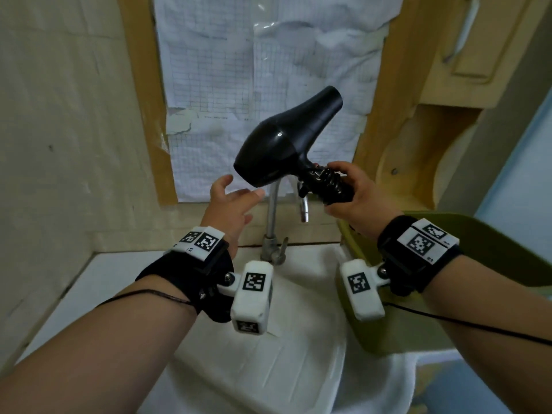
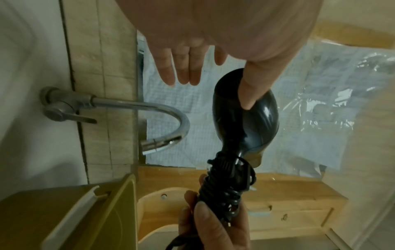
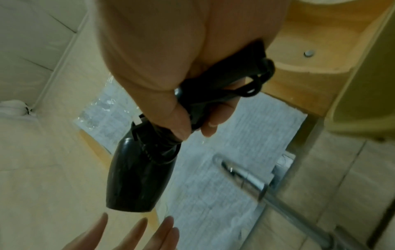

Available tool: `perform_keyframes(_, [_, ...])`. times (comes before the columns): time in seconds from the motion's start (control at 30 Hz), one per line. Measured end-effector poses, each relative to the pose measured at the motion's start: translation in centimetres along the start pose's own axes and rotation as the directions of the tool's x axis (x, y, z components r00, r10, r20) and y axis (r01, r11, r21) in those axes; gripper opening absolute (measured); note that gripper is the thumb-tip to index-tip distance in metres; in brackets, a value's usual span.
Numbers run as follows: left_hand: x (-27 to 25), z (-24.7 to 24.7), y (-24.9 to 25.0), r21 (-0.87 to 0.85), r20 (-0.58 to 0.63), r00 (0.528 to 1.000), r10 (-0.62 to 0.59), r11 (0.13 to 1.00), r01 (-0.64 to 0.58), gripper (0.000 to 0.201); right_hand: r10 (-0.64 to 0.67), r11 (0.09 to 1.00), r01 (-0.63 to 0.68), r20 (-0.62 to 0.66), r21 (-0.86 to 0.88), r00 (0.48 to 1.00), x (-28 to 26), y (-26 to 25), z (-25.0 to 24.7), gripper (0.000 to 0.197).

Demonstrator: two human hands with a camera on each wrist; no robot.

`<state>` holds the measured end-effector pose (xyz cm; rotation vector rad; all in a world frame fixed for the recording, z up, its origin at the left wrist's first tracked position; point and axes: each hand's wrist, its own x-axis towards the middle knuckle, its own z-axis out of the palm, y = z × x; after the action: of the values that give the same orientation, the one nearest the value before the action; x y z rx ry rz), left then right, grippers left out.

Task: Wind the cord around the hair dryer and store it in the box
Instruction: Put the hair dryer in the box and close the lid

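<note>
A black hair dryer [image 1: 286, 135] is held up over the sink, nozzle pointing up and to the right. Its black cord [image 1: 327, 182] is wound in coils round the handle. My right hand [image 1: 352, 192] grips that handle over the coils; the same grip shows in the right wrist view [image 3: 188, 108] and in the left wrist view [image 2: 213, 218]. My left hand [image 1: 233, 198] is open with straight fingers, just below and left of the dryer's rear end, apart from it as far as I can tell. An olive-green box [image 1: 493, 252] stands at the right under my right forearm.
A chrome tap [image 1: 274, 222] rises behind the white sink [image 1: 298, 354], right under the dryer. A papered window [image 1: 268, 70] with a wooden frame is behind. A wooden shelf unit [image 1: 424, 150] stands at the right, a tiled wall at the left.
</note>
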<state>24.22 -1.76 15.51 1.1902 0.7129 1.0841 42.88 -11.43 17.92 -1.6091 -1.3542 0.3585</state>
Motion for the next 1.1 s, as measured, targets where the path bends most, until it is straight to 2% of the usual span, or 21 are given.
perform_keyframes(0.3, [1.1, 11.0, -1.4, 0.129, 0.057, 0.994, 0.097, 0.986, -0.103, 0.048, 0.111, 0.980, -0.093, 0.096, -0.176, 0.989, 0.1, 5.9, -14.8, 0.069])
perform_keyframes(0.5, [1.9, 16.5, -4.7, 0.211, 0.085, 0.992, 0.096, 0.971, -0.112, 0.037, 0.253, 0.923, -0.168, 0.217, -0.347, 0.943, 0.1, 11.6, -21.0, 0.067])
perform_keyframes(0.67, [2.3, 19.2, -6.6, 0.279, 0.078, 0.995, 0.059, 0.957, -0.079, 0.032, 0.366, 0.859, -0.173, 0.341, -0.481, 0.866, 1.4, 15.9, -22.1, 0.064])
perform_keyframes(0.87, [3.0, 20.8, -8.0, 0.333, 0.057, 0.998, 0.028, 0.942, -0.045, 0.028, 0.480, 0.772, -0.067, 0.511, -0.632, 0.713, 3.6, 17.9, -20.4, 0.066])
perform_keyframes(1.03, [3.6, 20.7, -9.2, 0.368, 0.021, 1.000, 0.007, 0.930, -0.015, 0.018, 0.474, 0.785, 0.003, 0.603, -0.620, 0.642, 4.7, 19.0, -17.9, 0.073])
perform_keyframes(1.1, [3.8, 20.5, -9.7, 0.378, 0.010, 1.000, 0.000, 0.926, -0.004, 0.017, 0.472, 0.800, -0.011, 0.619, -0.599, 0.628, 4.8, 19.7, -17.6, 0.074])
